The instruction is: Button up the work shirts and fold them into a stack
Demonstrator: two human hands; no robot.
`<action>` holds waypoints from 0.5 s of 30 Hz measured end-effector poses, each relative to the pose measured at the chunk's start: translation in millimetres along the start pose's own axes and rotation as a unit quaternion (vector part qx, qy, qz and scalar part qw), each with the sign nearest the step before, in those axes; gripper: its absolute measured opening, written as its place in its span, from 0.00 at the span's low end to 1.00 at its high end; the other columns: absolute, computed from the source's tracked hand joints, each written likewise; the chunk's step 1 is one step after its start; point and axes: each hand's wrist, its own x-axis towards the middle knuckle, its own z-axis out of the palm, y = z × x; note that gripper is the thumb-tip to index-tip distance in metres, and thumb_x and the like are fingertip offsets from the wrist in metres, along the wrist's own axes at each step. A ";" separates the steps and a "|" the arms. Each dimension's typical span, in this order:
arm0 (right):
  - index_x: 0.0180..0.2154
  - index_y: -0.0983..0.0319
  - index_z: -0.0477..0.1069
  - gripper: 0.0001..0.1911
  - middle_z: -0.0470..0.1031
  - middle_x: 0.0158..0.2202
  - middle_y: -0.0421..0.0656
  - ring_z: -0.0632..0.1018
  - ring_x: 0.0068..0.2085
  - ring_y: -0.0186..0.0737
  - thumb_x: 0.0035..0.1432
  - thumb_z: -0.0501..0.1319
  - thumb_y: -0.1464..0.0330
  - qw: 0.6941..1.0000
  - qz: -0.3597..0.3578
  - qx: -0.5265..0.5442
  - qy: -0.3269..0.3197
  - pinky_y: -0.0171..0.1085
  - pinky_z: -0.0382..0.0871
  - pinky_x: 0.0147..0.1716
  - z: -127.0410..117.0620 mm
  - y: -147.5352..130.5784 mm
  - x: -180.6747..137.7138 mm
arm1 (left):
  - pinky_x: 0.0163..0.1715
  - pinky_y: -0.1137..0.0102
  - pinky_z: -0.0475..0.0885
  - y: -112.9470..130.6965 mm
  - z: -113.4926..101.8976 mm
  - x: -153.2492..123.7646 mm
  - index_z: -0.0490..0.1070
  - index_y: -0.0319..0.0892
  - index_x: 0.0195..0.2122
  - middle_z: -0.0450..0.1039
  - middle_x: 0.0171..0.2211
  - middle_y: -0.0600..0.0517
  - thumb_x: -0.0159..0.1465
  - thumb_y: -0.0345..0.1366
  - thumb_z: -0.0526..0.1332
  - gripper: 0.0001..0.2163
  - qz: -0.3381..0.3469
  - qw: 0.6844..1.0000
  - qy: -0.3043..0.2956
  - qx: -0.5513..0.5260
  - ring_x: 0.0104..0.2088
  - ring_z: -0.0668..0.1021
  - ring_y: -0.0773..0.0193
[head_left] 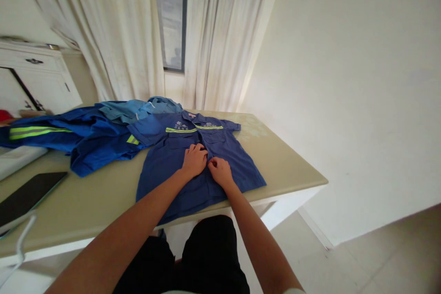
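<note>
A dark blue short-sleeved work shirt point(234, 156) lies front up on the table, its collar pointing away from me. Yellow-and-silver reflective strips and pale printing cross its chest. My left hand point(195, 160) rests on the front opening, fingers curled on the fabric edge. Close beside it on the right, my right hand point(219, 170) pinches the other edge of the opening. Whether a button sits between the fingers is too small to make out. The shirt's lower hem hangs near the table's front edge.
Brighter blue garments point(99, 131) with reflective strips and a grey-blue garment point(126, 110) are heaped at the left. A dark flat device point(29, 195) and a white cable point(22, 239) lie nearer me. The table point(285, 161) ends near a white wall point(354, 87); curtains point(117, 23) hang behind.
</note>
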 end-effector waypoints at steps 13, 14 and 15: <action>0.41 0.58 0.78 0.08 0.76 0.42 0.45 0.76 0.39 0.40 0.71 0.59 0.69 0.993 -0.097 -0.057 0.027 0.36 0.65 0.40 -6.8 0.2 -18.6 | 0.49 0.61 0.73 12.2 10.9 -21.2 0.78 0.41 0.37 0.77 0.42 0.43 0.72 0.37 0.54 0.13 -0.068 0.988 0.050 -0.126 0.44 0.78 0.55; 0.42 0.58 0.78 0.08 0.76 0.42 0.45 0.76 0.40 0.40 0.71 0.59 0.70 0.993 -0.103 -0.050 0.033 0.36 0.66 0.41 -7.0 0.9 -18.9 | 0.46 0.62 0.73 12.2 9.9 -20.9 0.78 0.42 0.36 0.78 0.38 0.45 0.72 0.38 0.54 0.14 -0.071 0.988 0.041 -0.128 0.40 0.78 0.56; 0.43 0.59 0.77 0.08 0.75 0.43 0.45 0.76 0.41 0.41 0.71 0.59 0.70 0.992 -0.110 -0.041 0.036 0.36 0.66 0.42 -7.2 1.9 -18.7 | 0.44 0.63 0.73 12.4 9.2 -20.6 0.77 0.42 0.34 0.77 0.35 0.46 0.72 0.39 0.54 0.14 -0.073 0.988 0.034 -0.130 0.38 0.78 0.57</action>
